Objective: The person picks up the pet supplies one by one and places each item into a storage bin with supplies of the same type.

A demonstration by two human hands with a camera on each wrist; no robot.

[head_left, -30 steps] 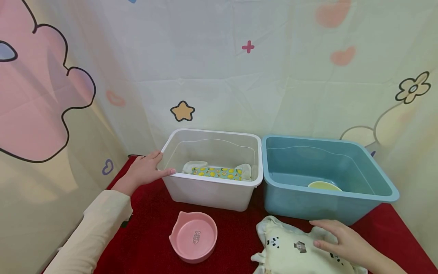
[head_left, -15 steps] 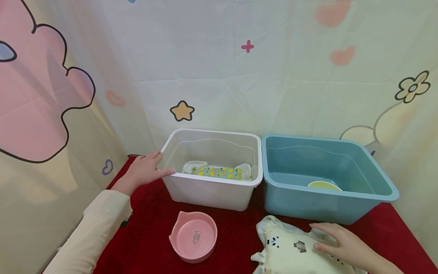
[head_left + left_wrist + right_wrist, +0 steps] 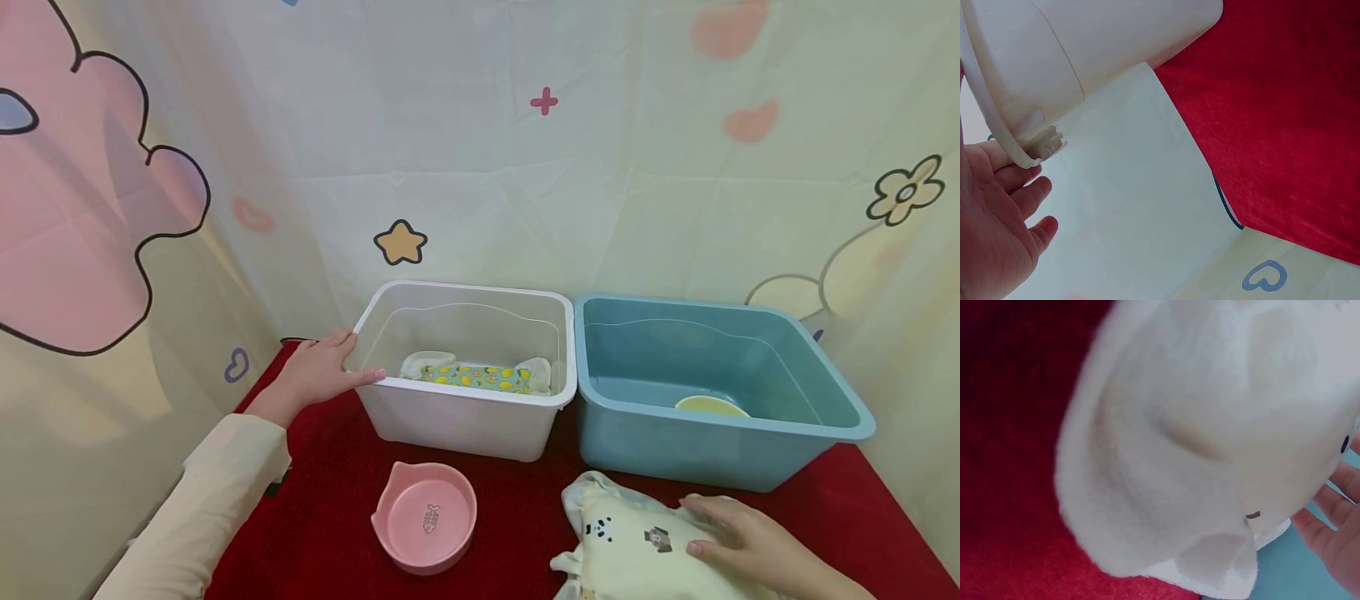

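Note:
My left hand (image 3: 318,371) rests on the front left corner of a white bin (image 3: 457,425), thumb on the front rim. In the left wrist view, its fingers (image 3: 1032,197) lie loosely under the rim. A cream pillow (image 3: 630,575) with animal prints and a frilled edge lies at the front right. My right hand (image 3: 757,542) lies over its right part, fingers spread and slightly bent. In the right wrist view the white fabric (image 3: 1210,425) fills the middle, and the fingers (image 3: 1335,506) touch or nearly touch its edge.
A lemon-print cloth thing with white frilled ends (image 3: 476,379) lies in the white bin. A blue bin (image 3: 675,446) beside it holds a pale yellow round thing (image 3: 711,407), partly hidden. A pink cat-eared bowl (image 3: 425,518) stands on the red cloth (image 3: 315,500). A printed curtain (image 3: 480,208) hangs behind.
My right hand has moved slightly down and left over the pillow. The left hand, the bins and the bowl stay where they were.

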